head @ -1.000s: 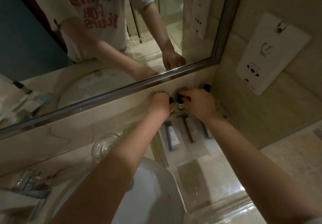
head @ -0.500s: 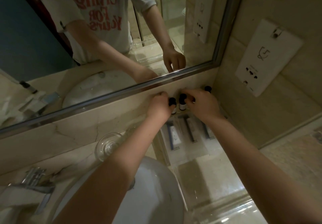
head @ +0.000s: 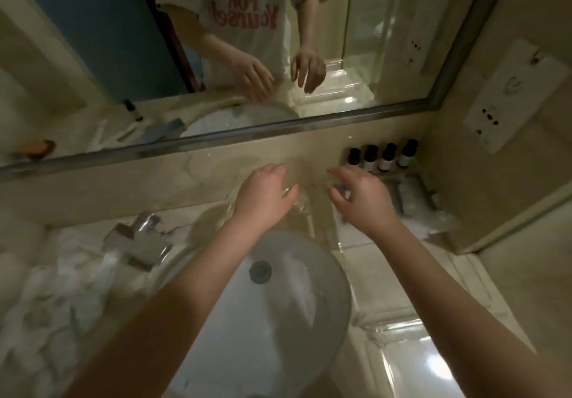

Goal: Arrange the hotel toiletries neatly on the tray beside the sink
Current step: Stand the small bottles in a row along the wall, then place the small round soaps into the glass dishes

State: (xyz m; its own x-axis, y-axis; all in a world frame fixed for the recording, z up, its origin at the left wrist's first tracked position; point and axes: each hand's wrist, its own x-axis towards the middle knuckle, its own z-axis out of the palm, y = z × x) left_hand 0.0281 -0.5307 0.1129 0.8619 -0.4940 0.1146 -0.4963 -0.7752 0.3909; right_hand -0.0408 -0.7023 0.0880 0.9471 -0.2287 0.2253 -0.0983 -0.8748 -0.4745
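Note:
Several small dark-capped toiletry bottles stand upright in a row against the back wall, at the far end of a clear tray. Flat packets lie on the tray in front of them, blurred. My left hand hovers above the counter behind the sink, fingers spread, over a clear glass that I can barely make out. My right hand is beside it, fingers apart, left of the bottles and touching none of them. Both hands hold nothing.
A white round sink lies below my arms, with a chrome tap at its left. White crumpled cloth covers the left counter. A mirror spans the wall, and a socket plate is on the right wall.
Both hands have let go of the bottles and drawn back toward the left and the sink. The bottles now stand free in a row. The view has tilted down.

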